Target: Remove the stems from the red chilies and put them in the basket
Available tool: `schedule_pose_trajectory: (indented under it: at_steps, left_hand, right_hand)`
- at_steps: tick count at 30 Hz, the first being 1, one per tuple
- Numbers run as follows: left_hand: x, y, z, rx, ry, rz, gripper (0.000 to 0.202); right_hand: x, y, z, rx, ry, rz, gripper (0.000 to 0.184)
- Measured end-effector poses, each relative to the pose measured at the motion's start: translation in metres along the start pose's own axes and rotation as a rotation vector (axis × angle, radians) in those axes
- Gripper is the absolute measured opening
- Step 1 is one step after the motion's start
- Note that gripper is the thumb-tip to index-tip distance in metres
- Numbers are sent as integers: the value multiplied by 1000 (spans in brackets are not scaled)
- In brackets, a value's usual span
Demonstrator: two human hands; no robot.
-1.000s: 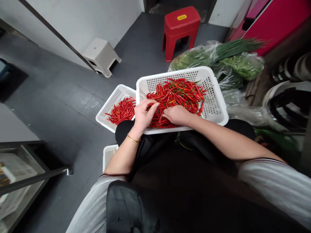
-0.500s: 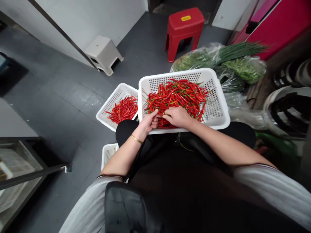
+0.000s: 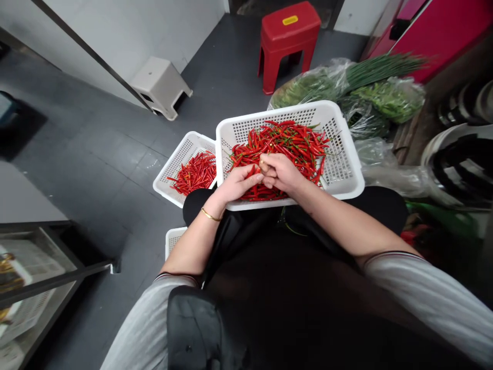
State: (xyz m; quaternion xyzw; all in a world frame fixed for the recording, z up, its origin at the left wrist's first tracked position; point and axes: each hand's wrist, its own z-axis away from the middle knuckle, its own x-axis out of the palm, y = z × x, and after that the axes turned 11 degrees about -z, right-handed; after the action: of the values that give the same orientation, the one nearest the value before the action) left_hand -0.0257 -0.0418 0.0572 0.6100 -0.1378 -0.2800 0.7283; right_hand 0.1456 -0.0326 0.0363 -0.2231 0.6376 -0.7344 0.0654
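A white perforated basket (image 3: 348,180) rests across my lap, heaped with red chili peppers (image 3: 288,136) that have green stems. Over the near part of the heap, my left hand (image 3: 239,183) is closed around a few red chilies, their red showing between thumb and fingers. My right hand (image 3: 282,173) meets its fingertips, with fingers curled in a pinch; what lies inside them is hidden. To the left, lower down, a second white basket (image 3: 164,180) contains red chilies (image 3: 196,172) with little green among them.
Part of a third white basket (image 3: 174,237) shows beside my left forearm. Beyond the lap basket stand a grey stool (image 3: 157,82) and a red stool (image 3: 288,31). Bagged green vegetables (image 3: 389,103) lie at the right, near a pink-red cabinet (image 3: 450,36). A metal rack (image 3: 84,270) stands at left.
My right hand has lifted slightly and its fingers have curled in. My left hand has moved right, its fingers reaching to the right fingertips. The view has shifted a little.
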Motion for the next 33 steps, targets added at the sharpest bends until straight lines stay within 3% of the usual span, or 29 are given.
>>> schedule_pose_trajectory:
  at_steps: [3,6,9,11,15,20,24,27,30,33]
  left_hand:
    - [-13,6,1,40,138,151,35]
    - [-31,0,6,-50,237,375,31]
    - [-39,-9,13,-93,221,468,17]
    - [-35,-15,15,-104,211,439,17]
    - [-14,-28,6,-175,245,135,24]
    - [9,-39,-21,-71,134,-108,36]
    - [15,-34,-28,-173,72,-7,35]
    - [17,-30,-26,-268,25,98,41]
    - [18,-31,-24,-265,52,132,43]
    - [14,-32,-23,-228,-13,60,38]
  right_hand:
    - [-5,0,1,24,18,255,55]
    - [-10,6,3,94,-64,902,40]
    - [-5,19,1,118,-244,1400,31]
    - [-2,22,-2,145,-353,1525,30]
    - [-15,-1,-3,92,-289,1449,29]
    - [-41,-37,2,-15,-149,1014,15]
    - [-50,-27,0,130,42,542,17]
    - [-52,-11,-3,161,107,324,21]
    - [-52,-4,-5,140,52,326,23]
    - [-50,-6,-5,33,-149,553,25]
